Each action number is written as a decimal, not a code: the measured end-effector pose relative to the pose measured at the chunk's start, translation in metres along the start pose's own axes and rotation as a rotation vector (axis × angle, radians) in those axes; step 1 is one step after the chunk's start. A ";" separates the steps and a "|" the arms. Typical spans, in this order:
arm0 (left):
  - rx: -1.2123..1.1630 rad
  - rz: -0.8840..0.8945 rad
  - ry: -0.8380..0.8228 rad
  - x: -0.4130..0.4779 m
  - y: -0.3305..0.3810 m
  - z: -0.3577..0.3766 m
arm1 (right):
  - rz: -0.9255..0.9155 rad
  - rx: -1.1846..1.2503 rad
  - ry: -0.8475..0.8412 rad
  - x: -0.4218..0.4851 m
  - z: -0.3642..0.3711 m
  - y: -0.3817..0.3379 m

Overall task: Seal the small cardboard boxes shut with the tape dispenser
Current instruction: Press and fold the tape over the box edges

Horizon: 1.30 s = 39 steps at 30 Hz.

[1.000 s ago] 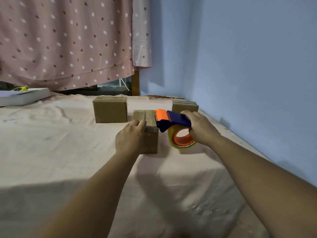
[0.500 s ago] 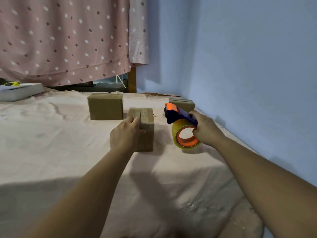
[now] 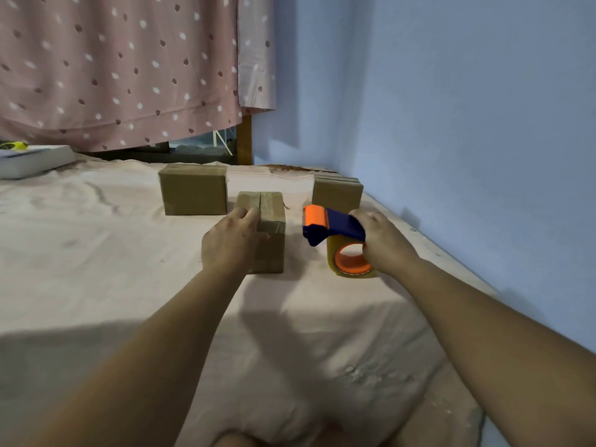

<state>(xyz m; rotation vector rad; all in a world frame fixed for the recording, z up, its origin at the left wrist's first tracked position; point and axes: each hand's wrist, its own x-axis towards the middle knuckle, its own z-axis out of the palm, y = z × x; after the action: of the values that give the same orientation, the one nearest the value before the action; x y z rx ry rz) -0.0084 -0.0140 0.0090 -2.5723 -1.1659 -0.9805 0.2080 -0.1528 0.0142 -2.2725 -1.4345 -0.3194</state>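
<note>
Three small cardboard boxes stand on the pink sheet. The nearest box (image 3: 271, 227) has a seam down its top and shiny tape over its front edge. My left hand (image 3: 230, 241) grips its near left corner, fingers curled over the top. My right hand (image 3: 385, 241) holds the blue and orange tape dispenser (image 3: 335, 235) by its handle, just right of that box and apart from it, the tape roll resting near the sheet. A second box (image 3: 193, 190) stands behind on the left. A third box (image 3: 337, 193) sits by the wall.
The blue wall (image 3: 467, 140) runs close along the right side of the bed. A spotted pink curtain (image 3: 122, 69) hangs at the back. A flat white box (image 3: 32, 161) lies at the far left edge.
The tape dispenser has moved right, away from the top of the nearest box, and come down beside it. My left hand stays on the box.
</note>
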 end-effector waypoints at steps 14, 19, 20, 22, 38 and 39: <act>0.295 0.252 -0.152 0.014 0.010 -0.015 | -0.113 -0.383 -0.111 0.011 -0.027 -0.027; 0.386 0.349 -0.191 0.013 0.020 -0.012 | -0.130 -0.417 -0.116 0.023 -0.042 -0.046; 0.387 0.344 -0.187 0.012 0.020 -0.010 | -0.131 -0.426 -0.113 0.024 -0.044 -0.049; 0.367 0.323 -0.175 0.012 0.019 -0.007 | -0.142 -0.452 -0.097 0.026 -0.049 -0.054; 0.570 0.334 -0.292 -0.004 0.029 -0.008 | -0.207 -0.764 -0.126 0.014 -0.040 -0.091; 0.573 0.339 -0.300 -0.004 0.028 -0.008 | -0.192 -0.768 -0.121 0.015 -0.040 -0.089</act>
<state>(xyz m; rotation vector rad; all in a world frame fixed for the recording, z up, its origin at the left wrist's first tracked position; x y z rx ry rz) 0.0060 -0.0384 0.0163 -2.3595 -0.8559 -0.1540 0.1362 -0.1267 0.0760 -2.7626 -1.8197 -0.9448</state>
